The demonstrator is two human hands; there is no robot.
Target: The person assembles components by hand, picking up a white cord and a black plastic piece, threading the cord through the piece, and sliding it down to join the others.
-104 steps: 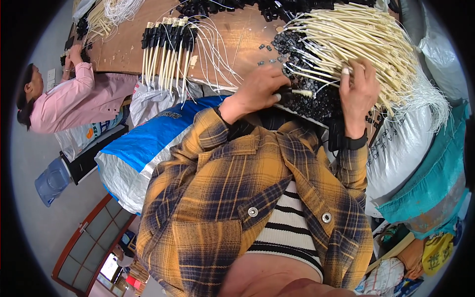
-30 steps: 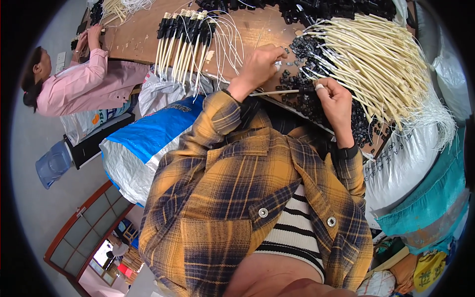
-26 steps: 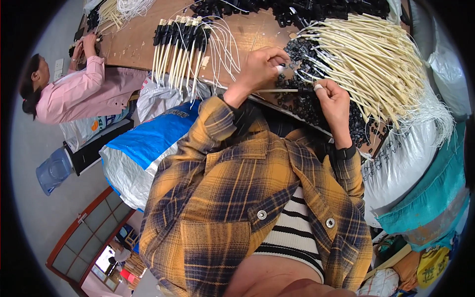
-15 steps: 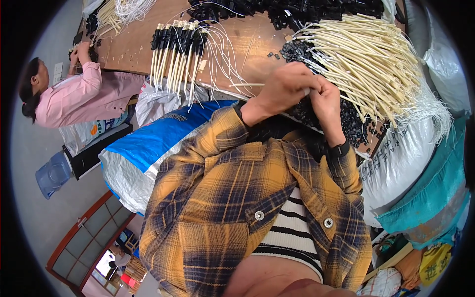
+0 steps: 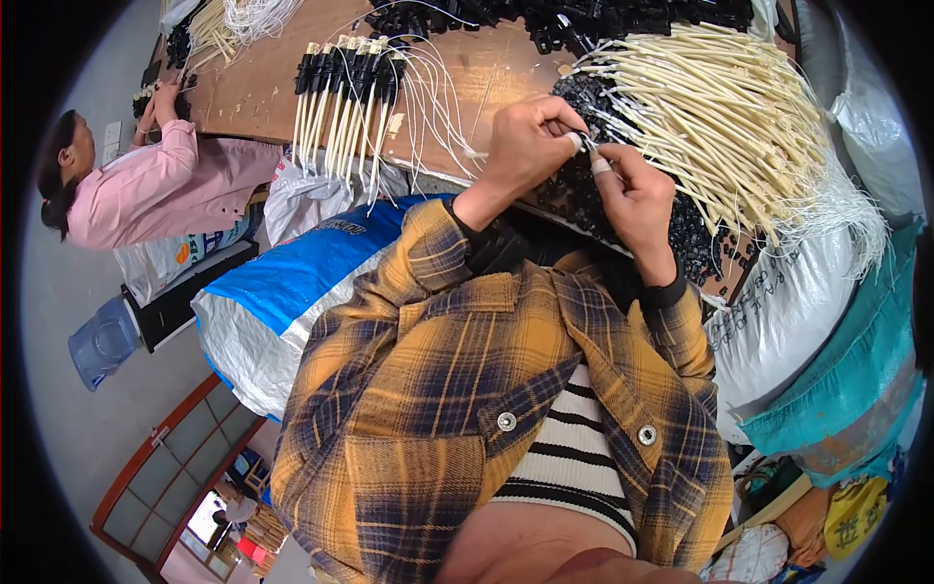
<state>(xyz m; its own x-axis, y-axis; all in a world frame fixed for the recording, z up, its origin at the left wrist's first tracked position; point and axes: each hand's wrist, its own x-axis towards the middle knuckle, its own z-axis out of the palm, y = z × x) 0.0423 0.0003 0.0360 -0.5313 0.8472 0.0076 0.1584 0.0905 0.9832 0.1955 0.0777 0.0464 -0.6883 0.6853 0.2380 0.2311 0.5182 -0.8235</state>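
My left hand is closed in a pinch above the table's front edge. A cream cable passes through its grip, one end showing to its left. Close by on the right, my right hand pinches at the same spot, thumb and fingertips nearly meeting the left ones. Between the fingertips shows a small dark and white bit, too small to name. Pale wraps, seemingly tape, cover both thumbs. Beneath and behind the hands lies a pile of small black plastic pieces.
A large heap of cream cables lies on the right of the wooden table. Left of my hands sits a bundle of cables with black connectors. Black parts line the back. A blue-white sack hangs below; a co-worker sits left.
Both hands have shifted slightly left and away from me. Their fingertips have parted a little, baring the small dark and white bit between them.
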